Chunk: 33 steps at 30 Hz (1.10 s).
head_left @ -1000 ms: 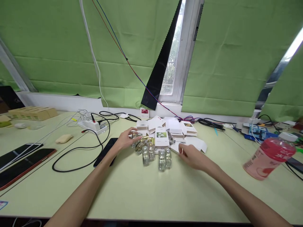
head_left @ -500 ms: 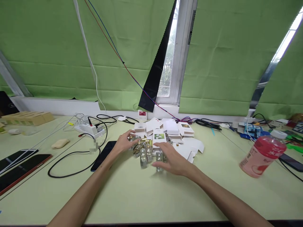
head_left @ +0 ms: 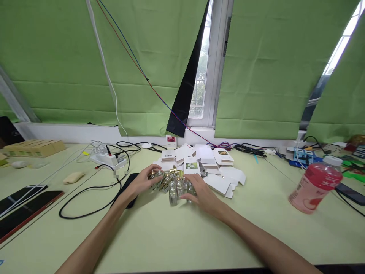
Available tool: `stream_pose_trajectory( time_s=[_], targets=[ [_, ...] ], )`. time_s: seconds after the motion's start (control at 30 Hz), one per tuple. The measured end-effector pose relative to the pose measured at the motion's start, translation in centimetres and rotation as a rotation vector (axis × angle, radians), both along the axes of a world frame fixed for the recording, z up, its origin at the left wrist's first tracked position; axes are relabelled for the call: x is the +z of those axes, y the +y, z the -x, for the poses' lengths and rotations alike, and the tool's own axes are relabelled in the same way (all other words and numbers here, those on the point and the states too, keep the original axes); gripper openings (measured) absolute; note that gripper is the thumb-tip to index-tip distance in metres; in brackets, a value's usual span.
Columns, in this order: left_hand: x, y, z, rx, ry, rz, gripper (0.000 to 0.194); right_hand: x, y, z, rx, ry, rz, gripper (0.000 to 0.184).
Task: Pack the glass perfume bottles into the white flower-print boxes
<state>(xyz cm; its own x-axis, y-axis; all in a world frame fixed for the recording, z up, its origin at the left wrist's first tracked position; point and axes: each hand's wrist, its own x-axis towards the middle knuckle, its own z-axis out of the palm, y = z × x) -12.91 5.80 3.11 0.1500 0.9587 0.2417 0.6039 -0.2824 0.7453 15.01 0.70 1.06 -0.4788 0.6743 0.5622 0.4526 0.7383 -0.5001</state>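
Observation:
Small clear glass bottles point(head_left: 172, 192) with gold-coloured tops stand and lie in a cluster at mid-table. My left hand point(head_left: 142, 179) curves around the cluster's left side, fingers apart and touching the bottles there. On the right, my right hand point(head_left: 203, 192) has its thumb and fingers spread around a glass bottle point(head_left: 190, 187), partly hiding it. More small bottles point(head_left: 165, 182) lie heaped between the hands. Right behind them is a white card box point(head_left: 191, 166) with a flower picture.
White opened boxes point(head_left: 225, 182) spread behind the bottles. A dark phone point(head_left: 131, 203) lies under my left wrist. A pink drink bottle point(head_left: 315, 186) stands at right. A power strip point(head_left: 110, 159) and black cable point(head_left: 82, 217) are at left.
My left hand has shifted left and slightly down along the heaped bottles, which reach further left. My right hand has moved slightly left, close around the right-hand bottle.

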Motion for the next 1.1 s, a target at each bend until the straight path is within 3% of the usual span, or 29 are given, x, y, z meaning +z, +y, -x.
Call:
stream_pose_trajectory(
  time_s=[0.13, 0.4, 0.47, 0.63, 0.8, 0.97, 1.1],
  targets=[
    [-0.3, -1.0, -0.3, 0.020, -0.028, -0.017, 0.048, -0.1, 0.1, -0.1, 0.019, 0.022, -0.002, 0.056],
    [0.5, -4.1, -2.5, 0.113, 0.000, 0.046, 0.058, 0.0, -0.2, -0.2, 0.033, 0.035, 0.025, 0.056],
    [0.3, -4.7, -2.9, 0.090, -0.004, 0.041, 0.068, 0.1, -0.4, -0.3, 0.029, 0.052, 0.040, 0.058],
    [-1.1, -5.2, -3.4, 0.036, 0.054, -0.114, 0.114, -0.1, -0.5, -0.4, 0.014, 0.086, 0.045, 0.061],
    [-2.0, -5.1, -4.2, 0.106, 0.135, -0.204, 0.114, -0.9, -0.1, -0.5, -0.006, 0.090, -0.002, 0.061],
    [-2.1, -5.1, -4.9, 0.193, 0.163, -0.218, 0.102, -1.0, 1.2, -2.1, -0.186, 0.128, -0.076, 0.048],
    [-2.1, -5.0, -5.5, 0.239, 0.160, -0.191, 0.096, -0.3, 4.3, -6.5, -0.585, 0.226, -0.146, 0.047]
  ],
)
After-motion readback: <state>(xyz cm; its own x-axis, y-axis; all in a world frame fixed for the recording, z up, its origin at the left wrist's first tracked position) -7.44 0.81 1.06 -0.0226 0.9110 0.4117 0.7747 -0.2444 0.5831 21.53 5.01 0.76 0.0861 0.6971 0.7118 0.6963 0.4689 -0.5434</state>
